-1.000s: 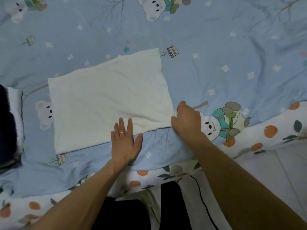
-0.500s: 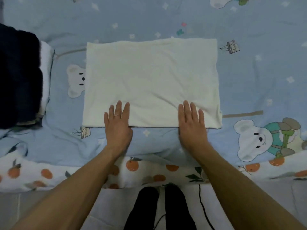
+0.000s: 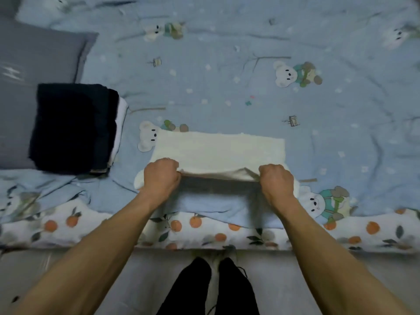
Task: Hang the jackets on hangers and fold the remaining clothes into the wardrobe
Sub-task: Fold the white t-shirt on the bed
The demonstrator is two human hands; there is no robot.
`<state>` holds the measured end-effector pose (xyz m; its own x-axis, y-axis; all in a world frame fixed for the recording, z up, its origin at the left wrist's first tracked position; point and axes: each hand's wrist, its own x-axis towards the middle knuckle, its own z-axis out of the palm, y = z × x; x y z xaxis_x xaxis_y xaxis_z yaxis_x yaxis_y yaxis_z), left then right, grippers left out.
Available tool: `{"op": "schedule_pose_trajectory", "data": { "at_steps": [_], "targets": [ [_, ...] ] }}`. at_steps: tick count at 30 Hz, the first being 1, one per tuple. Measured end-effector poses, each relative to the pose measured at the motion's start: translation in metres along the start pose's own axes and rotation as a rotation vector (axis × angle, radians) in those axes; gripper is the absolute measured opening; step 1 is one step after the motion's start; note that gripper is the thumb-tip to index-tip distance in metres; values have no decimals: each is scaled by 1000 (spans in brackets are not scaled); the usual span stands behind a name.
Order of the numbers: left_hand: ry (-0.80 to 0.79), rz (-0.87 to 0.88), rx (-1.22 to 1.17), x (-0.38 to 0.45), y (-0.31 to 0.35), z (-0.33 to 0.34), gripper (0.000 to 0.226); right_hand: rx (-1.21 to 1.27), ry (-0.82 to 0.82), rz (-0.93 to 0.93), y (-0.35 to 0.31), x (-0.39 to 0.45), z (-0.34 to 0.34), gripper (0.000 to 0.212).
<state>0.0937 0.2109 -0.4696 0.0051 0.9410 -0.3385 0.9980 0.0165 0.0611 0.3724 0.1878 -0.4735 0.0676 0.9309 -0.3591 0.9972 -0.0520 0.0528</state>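
While both hands curl into fists around its near edge, a cream folded garment (image 3: pixel 218 151) lies on a blue bear-print bedspread (image 3: pixel 227 87), close to the bed's near edge. The left hand (image 3: pixel 161 176) grips the cloth near its near left corner, and the right hand (image 3: pixel 276 181) grips it near its near right corner. Between the fists the near edge is lifted off the bedspread, with a shadow beneath it. The far edge still lies flat, straight and roughly parallel to the bed's near edge.

Toward the bed's left side, a dark folded stack (image 3: pixel 72 128) sits apart from the cream cloth, partly on a grey pillow (image 3: pixel 34 60). Beyond the cloth and to its right, the bedspread lies open. An orange-print sheet (image 3: pixel 363 233) borders the near edge.
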Motion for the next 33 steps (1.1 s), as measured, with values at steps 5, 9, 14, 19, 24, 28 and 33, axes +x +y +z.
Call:
{"op": "schedule_pose_trajectory", "data": {
  "at_steps": [5, 9, 14, 19, 24, 28, 33],
  "targets": [
    [-45, -118, 4, -85, -6, -80, 11, 47, 26, 28, 0, -85, -80, 15],
    [-80, -115, 28, -103, -13, -121, 3, 61, -76, 63, -4, -108, -117, 9],
    [-41, -80, 61, -69, -16, -137, 6, 48, -48, 79, -8, -78, -118, 21],
    [-170, -12, 109, 15, -23, -71, 23, -54, -45, -32, -18, -5, -60, 28],
    [-10, 13, 107, 73, -29, 43, 53, 85, 63, -63, -35, 53, 38, 47],
    [-60, 221, 24, 74, -6, 120, 54, 123, -51, -209, -56, 65, 101, 60],
    [-66, 264, -32, 65, 24, 173, 66, 82, -101, -398, -38, 71, 147, 66]
  ]
}}
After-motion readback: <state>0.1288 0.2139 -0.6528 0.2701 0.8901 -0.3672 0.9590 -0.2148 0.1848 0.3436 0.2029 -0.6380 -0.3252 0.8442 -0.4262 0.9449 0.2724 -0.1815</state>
